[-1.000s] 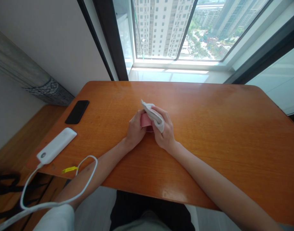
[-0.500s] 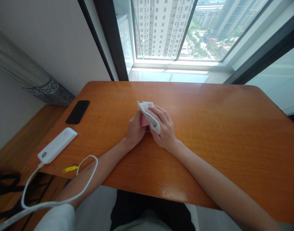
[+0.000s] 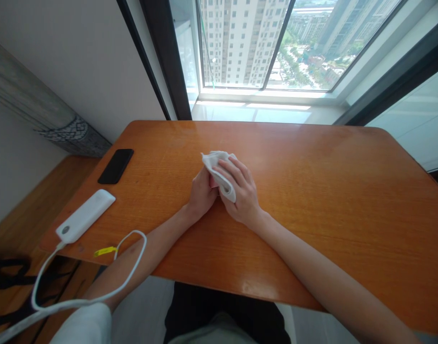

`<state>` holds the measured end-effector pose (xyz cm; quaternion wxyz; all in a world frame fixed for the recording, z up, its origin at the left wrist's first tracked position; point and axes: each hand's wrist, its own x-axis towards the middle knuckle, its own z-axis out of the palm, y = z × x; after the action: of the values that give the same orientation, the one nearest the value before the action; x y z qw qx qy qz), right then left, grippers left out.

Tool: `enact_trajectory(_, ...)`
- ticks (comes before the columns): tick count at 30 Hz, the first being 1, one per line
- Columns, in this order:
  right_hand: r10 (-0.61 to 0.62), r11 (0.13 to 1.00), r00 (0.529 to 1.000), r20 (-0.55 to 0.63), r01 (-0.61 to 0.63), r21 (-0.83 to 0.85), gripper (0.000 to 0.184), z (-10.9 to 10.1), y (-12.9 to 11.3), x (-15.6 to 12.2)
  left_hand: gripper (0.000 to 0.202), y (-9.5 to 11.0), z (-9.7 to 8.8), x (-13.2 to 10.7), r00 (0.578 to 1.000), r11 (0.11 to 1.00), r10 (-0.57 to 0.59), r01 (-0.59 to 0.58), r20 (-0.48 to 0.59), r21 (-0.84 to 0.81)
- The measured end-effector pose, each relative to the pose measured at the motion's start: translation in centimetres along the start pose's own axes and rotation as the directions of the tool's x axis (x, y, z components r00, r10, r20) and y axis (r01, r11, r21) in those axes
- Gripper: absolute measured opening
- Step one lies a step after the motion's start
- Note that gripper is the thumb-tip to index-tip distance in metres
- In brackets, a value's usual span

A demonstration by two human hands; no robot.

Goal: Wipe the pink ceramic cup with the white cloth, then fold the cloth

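Both hands meet at the middle of the orange wooden table [image 3: 312,191]. My left hand [image 3: 200,193] is closed around a small pink object [image 3: 214,182], of which only a sliver shows. My right hand [image 3: 240,193] lies over it with fingers curled, pressing a white cloth [image 3: 217,165] against the pink object. The cloth's loose end sticks out beyond my fingertips toward the window. What the pink object is cannot be made out.
A black phone [image 3: 116,166] lies flat near the table's left edge. Nearer to me a white power bank [image 3: 85,216] sits at the left corner, its white cable [image 3: 97,282] looping off the edge. A large window [image 3: 276,43] rises beyond the far edge.
My right hand has slid the white cloth a little to the left over the pink object, which is now almost covered. My left hand has stayed put.
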<state>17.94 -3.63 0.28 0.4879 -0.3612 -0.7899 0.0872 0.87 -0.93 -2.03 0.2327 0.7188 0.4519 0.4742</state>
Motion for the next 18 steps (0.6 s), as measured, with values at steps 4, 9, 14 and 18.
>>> enact_trajectory(4,0.341,0.925,0.934,-0.106,-0.313,0.214,0.047,0.2,1.1,0.0,0.034,1.0,-0.3,-0.1,0.999,0.999,0.015,-0.013,-0.039,0.041)
enact_trajectory(9,0.085,0.996,0.996,-0.022,-0.085,-0.019,0.057,-0.3,0.1,-0.1,0.025,-0.1,-0.2,-0.1,0.997,0.999,0.049,-0.048,-0.052,0.022)
enact_trajectory(14,-0.118,0.985,0.987,0.112,0.131,-0.116,0.064,-0.3,-0.3,0.0,0.015,-1.0,0.2,0.0,0.998,0.998,0.057,-0.056,-0.012,0.024)
enact_trajectory(18,0.182,0.975,0.977,-0.107,-0.166,0.144,0.047,0.3,0.7,0.1,0.033,0.5,-0.1,0.0,0.998,0.999,0.023,-0.021,-0.05,0.05)
